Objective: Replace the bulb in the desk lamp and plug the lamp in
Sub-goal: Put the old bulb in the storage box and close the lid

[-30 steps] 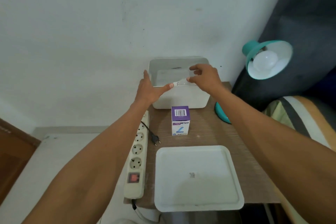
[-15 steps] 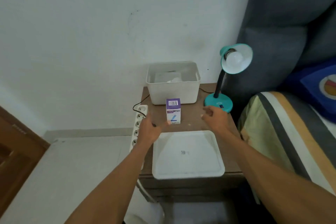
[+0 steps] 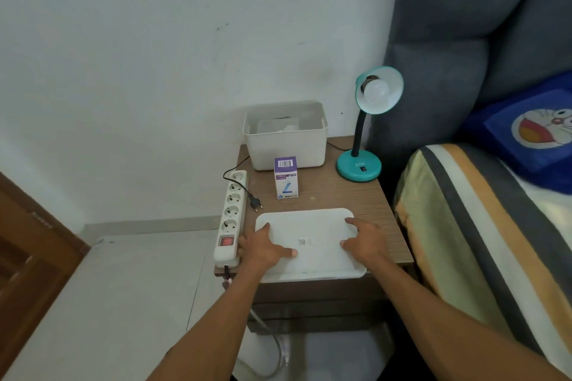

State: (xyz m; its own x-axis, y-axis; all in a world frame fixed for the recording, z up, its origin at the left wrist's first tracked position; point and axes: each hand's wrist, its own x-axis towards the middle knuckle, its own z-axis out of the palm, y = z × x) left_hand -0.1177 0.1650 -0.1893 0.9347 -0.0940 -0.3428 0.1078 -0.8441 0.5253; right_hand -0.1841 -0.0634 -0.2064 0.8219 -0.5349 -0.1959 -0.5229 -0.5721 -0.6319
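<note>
A teal desk lamp (image 3: 359, 166) stands at the back right of the small wooden table (image 3: 356, 199), with a white bulb (image 3: 376, 91) in its shade. Its black plug (image 3: 256, 204) lies loose on the table beside the white power strip (image 3: 232, 213). A purple-and-white bulb box (image 3: 286, 178) stands upright in front of the white bin (image 3: 286, 150). A white lid (image 3: 309, 233) lies flat at the table's front. My left hand (image 3: 263, 248) grips its left edge and my right hand (image 3: 367, 241) its right edge, thumbs on top.
Something white lies inside the bin, hard to make out. A bed with a striped cover (image 3: 464, 226) and a grey headboard (image 3: 464, 40) stands right of the table. The wall is right behind the bin. A brown door (image 3: 28, 250) is at the left.
Both hands left the bin at the back, drew toward the table's front and settled on the white lid. The view pulled back and shows the whole lamp.
</note>
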